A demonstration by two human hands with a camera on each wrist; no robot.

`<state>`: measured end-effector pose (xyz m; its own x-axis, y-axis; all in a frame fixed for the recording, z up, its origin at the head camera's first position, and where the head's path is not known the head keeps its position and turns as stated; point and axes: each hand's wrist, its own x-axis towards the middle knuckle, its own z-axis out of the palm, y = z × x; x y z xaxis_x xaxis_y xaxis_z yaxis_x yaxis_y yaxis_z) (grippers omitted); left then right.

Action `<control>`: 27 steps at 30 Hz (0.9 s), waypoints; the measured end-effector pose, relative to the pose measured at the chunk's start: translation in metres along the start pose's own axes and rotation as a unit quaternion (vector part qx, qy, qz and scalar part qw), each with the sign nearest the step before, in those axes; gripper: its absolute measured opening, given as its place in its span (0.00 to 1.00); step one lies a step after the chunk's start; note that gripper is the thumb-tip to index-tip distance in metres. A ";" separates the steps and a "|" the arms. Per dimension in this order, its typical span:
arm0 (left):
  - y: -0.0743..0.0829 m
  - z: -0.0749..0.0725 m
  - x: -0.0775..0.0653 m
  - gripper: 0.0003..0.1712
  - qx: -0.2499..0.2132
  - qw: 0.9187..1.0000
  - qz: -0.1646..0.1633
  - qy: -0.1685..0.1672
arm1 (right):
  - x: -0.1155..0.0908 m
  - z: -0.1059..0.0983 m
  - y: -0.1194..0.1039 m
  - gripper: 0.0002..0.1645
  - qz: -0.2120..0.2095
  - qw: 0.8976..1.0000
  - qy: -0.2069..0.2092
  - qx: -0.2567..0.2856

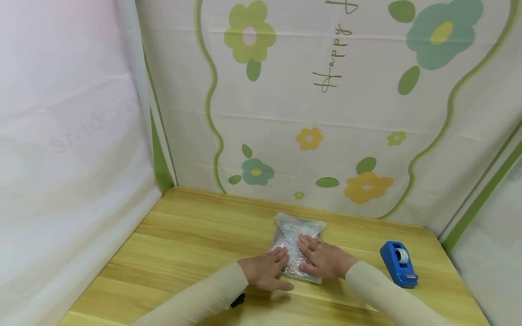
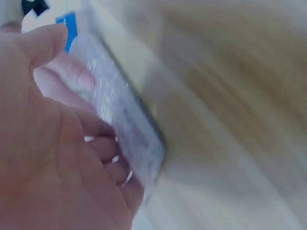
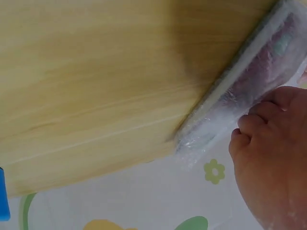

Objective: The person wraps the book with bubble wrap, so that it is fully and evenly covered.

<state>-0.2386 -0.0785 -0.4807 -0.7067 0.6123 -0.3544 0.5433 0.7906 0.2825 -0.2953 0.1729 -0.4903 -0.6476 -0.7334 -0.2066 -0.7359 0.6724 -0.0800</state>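
A flat rectangular package in clear bubble wrap lies on the wooden table. My left hand rests its fingertips on the package's left side, thumb spread toward the near edge. On the right side, my right hand lies with extended fingers on the wrap. In the left wrist view the package has a dark lower edge, and the left fingers touch its top. Through the wrap, the right wrist view shows dark reddish and green patches on the package; what it is cannot be made out.
A blue tape dispenser with a roll of tape stands to the right of the package. Behind the table hangs a white cloth printed with flowers. White cloth also hangs at the left side.
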 end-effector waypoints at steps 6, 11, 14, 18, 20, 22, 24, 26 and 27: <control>-0.016 -0.013 0.000 0.47 -0.070 0.997 0.038 -0.003 | -0.001 0.011 0.001 0.46 0.002 1.000 0.012 -0.017; -0.032 -0.022 0.005 0.38 -0.117 0.987 0.102 0.033 | -0.002 0.015 0.002 0.46 0.005 1.000 0.016 -0.019; -0.041 -0.027 0.012 0.34 -0.127 0.983 0.120 0.061 | -0.004 0.016 0.003 0.46 0.011 1.000 0.016 -0.022; -0.049 -0.033 0.023 0.37 -0.093 0.986 0.110 0.082 | -0.004 0.015 0.002 0.46 0.012 0.999 0.018 -0.025; -0.049 -0.035 0.027 0.43 -0.061 0.990 0.099 0.076 | -0.004 0.015 0.001 0.46 0.013 0.999 0.017 -0.027; -0.047 -0.038 0.029 0.49 -0.030 0.994 0.086 0.064 | -0.004 0.014 0.000 0.46 0.014 0.999 0.016 -0.030; -0.045 -0.039 0.031 0.54 0.006 0.995 0.079 0.055 | -0.004 0.014 0.000 0.46 0.016 0.999 0.014 -0.032; -0.041 -0.039 0.033 0.58 0.041 0.995 0.071 0.051 | -0.004 0.014 0.000 0.46 0.016 0.999 0.014 -0.033; -0.041 -0.037 0.035 0.59 0.059 0.994 0.069 0.052 | -0.004 0.014 0.000 0.46 0.016 0.999 0.014 -0.032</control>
<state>-0.3027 -0.0898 -0.4715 -0.6619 0.7155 -0.2234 0.6834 0.6985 0.2124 -0.2895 0.1773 -0.5034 -0.6755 -0.7151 -0.1798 -0.7254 0.6882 -0.0118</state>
